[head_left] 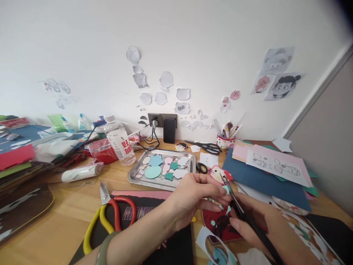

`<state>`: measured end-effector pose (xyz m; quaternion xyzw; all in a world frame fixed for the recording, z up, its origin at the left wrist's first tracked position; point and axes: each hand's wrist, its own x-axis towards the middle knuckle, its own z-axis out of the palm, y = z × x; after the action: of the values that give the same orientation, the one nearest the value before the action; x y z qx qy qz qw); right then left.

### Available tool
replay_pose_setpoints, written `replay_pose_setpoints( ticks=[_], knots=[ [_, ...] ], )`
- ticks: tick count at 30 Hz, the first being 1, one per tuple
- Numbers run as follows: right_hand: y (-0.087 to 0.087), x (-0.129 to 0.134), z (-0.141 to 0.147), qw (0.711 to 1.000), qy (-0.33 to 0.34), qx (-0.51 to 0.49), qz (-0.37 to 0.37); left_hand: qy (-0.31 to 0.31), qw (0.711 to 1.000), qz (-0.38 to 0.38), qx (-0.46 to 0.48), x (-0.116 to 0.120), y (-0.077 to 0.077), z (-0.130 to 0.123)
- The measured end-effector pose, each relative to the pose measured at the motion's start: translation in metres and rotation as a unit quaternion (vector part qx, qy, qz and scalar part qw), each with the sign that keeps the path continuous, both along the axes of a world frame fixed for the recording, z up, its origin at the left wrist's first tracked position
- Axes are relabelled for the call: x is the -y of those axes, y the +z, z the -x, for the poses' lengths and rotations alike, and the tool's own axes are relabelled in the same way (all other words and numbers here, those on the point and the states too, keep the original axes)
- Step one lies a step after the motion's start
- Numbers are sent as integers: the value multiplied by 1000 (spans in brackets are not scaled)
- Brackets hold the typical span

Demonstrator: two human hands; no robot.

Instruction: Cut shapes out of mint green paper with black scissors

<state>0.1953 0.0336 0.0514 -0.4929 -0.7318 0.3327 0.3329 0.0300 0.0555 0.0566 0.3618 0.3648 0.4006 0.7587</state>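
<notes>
Between its fingertips, my left hand [197, 195] pinches a small mint-green paper piece [226, 190]. My right hand [259, 221] is wrapped round black-handled scissors [242, 213], whose blades point up and away beside the mint piece. Small mint scraps lie on a dark red sheet [217, 230] below both hands. Just beyond the fingers is a white cat-face cutout [217, 173] with a red bow. A metal tray [132, 176] behind my left hand bears several blue, green, pink and white paper shapes.
Red-and-yellow-handled shears [109, 211] lie on a black sheet at front left. A water bottle [120, 141] and phone [169, 130] stand toward the back. Blue paper [264, 182] and printed sheets are stacked on the right; a pen cup [225, 140] stands near the wall.
</notes>
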Motion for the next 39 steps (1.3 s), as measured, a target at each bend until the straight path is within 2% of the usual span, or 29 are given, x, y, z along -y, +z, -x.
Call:
replay_pose_setpoints(
  ticks=[8, 14, 20, 25, 39],
  knots=[
    [-5, 3, 2, 998, 39, -3, 56, 0, 1000, -3, 13, 0, 1, 1],
    [-14, -5, -4, 999, 33, 3, 3, -1, 1000, 3, 11, 1, 0, 1],
    [-12, -4, -5, 996, 73, 50, 18, -8, 1000, 1, 24, 0, -1, 2],
    [-9, 0, -5, 995, 63, 70, 26, -11, 999, -2, 31, -1, -2, 3],
    [-13, 4, -8, 996, 40, 65, 48, 2, 1000, -2, 13, -2, 4, 4]
  ],
)
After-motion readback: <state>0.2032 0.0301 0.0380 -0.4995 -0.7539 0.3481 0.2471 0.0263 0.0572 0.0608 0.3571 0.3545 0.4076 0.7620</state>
